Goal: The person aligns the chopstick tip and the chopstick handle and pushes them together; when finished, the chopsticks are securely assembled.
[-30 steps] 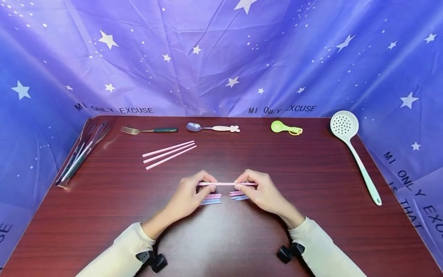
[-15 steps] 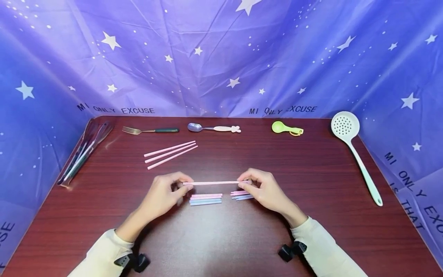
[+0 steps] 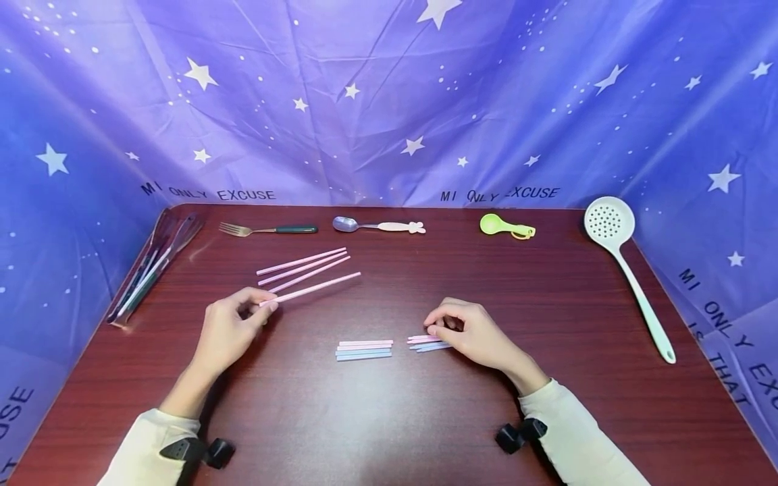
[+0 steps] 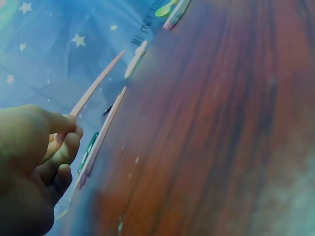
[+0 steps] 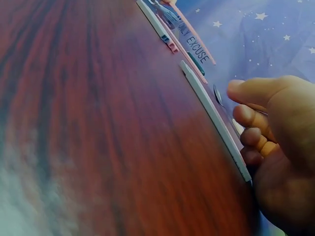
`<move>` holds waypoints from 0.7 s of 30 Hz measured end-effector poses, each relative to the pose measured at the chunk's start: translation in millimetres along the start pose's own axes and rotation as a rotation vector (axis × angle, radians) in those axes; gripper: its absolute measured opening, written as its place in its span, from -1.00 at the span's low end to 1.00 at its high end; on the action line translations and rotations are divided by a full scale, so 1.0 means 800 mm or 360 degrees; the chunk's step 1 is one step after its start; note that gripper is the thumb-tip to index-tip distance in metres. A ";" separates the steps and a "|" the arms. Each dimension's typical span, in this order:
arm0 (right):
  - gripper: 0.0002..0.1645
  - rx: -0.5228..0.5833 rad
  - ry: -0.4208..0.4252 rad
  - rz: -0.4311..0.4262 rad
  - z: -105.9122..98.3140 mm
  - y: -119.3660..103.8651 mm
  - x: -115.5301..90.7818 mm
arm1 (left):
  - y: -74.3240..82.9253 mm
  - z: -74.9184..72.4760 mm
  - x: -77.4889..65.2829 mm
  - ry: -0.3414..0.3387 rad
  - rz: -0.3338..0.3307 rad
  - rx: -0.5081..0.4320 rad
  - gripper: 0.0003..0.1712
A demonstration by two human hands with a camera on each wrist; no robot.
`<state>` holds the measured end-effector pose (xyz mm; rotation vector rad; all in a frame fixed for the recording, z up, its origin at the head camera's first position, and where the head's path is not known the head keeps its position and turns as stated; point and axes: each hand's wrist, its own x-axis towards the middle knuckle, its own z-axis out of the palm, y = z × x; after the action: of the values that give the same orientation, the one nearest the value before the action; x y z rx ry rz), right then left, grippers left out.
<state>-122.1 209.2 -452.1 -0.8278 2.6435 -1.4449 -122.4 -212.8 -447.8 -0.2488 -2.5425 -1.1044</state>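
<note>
Since half a second ago, a pink stick [image 3: 316, 287] has travelled away from the middle of the desk [image 3: 389, 418] to the left, carried by the left hand [image 3: 229, 332], and the right hand [image 3: 477, 335] no longer holds its other end. Thumb and fingers of the left hand pinch the stick by its left end; its far end points right and slightly away from the person. Held up off the desk, it lies just in front of three pink sticks [image 3: 302, 268], which rest side by side and slightly fanned. Loosely curled, the fingers of the right hand grip nothing, with the thumb tip a little apart from the forefinger. Below that hand lies a right-hand group of pink and blue sticks [image 3: 425, 341], its outer ends hidden; whether the hand touches them I cannot tell. Just left of these, a left-hand group of pink and blue sticks [image 3: 365, 348] lies in a close row. Along the back stand out a fork [image 3: 294, 229], a spoon [image 3: 398, 227] and a green measuring spoon [image 3: 507, 227], with a pale slotted ladle [image 3: 635, 290] at the right
</note>
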 end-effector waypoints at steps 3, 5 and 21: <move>-0.85 0.0009 -0.0049 -0.0045 -0.001 0.002 -0.001 | -0.008 0.000 0.002 0.0046 -0.0010 0.0033 -0.91; -0.84 0.0010 -0.0073 -0.0085 -0.002 0.004 -0.002 | -0.011 0.001 0.003 0.0069 -0.0011 0.0042 -0.91; -0.83 -0.0141 -0.0131 -0.0182 -0.002 0.014 -0.002 | -0.024 0.008 0.007 0.0220 0.0202 0.0150 -0.89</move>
<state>-126.3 215.9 -460.1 -1.0389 2.6552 -1.2936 -135.2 -220.7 -462.5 -0.2940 -2.4128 -0.9193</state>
